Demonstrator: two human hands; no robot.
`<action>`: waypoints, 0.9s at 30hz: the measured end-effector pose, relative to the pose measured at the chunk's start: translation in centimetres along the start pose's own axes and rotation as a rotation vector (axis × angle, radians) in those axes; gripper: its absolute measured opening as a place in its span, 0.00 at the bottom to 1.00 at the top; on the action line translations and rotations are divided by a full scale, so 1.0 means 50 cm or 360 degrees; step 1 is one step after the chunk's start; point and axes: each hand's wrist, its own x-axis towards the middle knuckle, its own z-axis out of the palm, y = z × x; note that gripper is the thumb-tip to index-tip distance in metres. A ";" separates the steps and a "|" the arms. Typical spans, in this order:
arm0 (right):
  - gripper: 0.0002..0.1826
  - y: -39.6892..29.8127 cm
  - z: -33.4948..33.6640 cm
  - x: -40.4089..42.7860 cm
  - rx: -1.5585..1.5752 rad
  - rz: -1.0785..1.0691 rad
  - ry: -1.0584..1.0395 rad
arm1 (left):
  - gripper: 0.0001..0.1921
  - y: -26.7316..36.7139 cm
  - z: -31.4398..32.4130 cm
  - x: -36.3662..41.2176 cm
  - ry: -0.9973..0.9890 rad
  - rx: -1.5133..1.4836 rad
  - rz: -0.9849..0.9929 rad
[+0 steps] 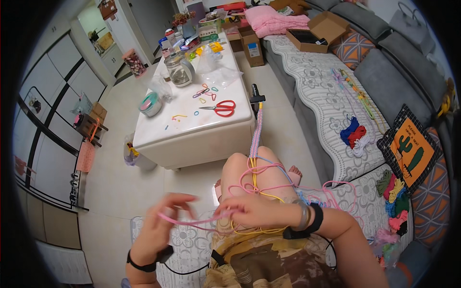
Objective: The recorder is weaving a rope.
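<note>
A pink cord (187, 222) stretches between my two hands above my lap. My left hand (167, 214) is blurred, with its fingers spread and a bend of the cord caught at it. My right hand (248, 212) pinches the same cord between thumb and fingers. Beyond my knees, a braided pink and blue cord strap (257, 133) runs up to a black clamp (257, 96) at the table's edge. Yellow cords (254, 176) hang from the strap's near end, and loose pink loops lie over my thighs. A blue cord (275, 165) trails to the right.
On the white table (169, 133) lie red-handled scissors (223, 108), small coloured clips (205, 91), a glass pitcher (179, 72) and a lidded tub (150, 103). The sofa (345, 86) at right holds cord bundles (356, 135), more cord hanks (396, 194) and a cactus cushion (410, 147).
</note>
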 end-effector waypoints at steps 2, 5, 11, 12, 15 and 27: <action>0.22 0.028 -0.046 0.000 -0.0338 0.0013 0.0542 | 0.26 -0.090 -0.069 -0.020 0.0651 -0.0255 -0.0010; 0.12 0.112 -0.199 -0.101 0.0178 0.0032 0.1272 | 0.24 -0.176 -0.182 -0.120 0.1020 -0.1240 -0.0122; 0.15 0.105 -0.320 -0.361 0.0082 0.0396 0.1755 | 0.24 -0.331 -0.158 -0.232 0.1095 -0.1814 -0.0387; 0.14 0.104 -0.311 -0.360 -0.0094 0.0332 0.1599 | 0.25 -0.333 -0.154 -0.234 0.0969 -0.1735 -0.0329; 0.20 0.095 -0.247 -0.241 -0.0375 0.0162 0.1039 | 0.25 -0.264 -0.104 -0.169 0.0793 -0.1434 -0.0285; 0.18 0.244 -0.046 -0.067 -0.1393 -0.0125 0.0826 | 0.32 -0.296 0.276 0.078 -0.0094 0.0769 0.0288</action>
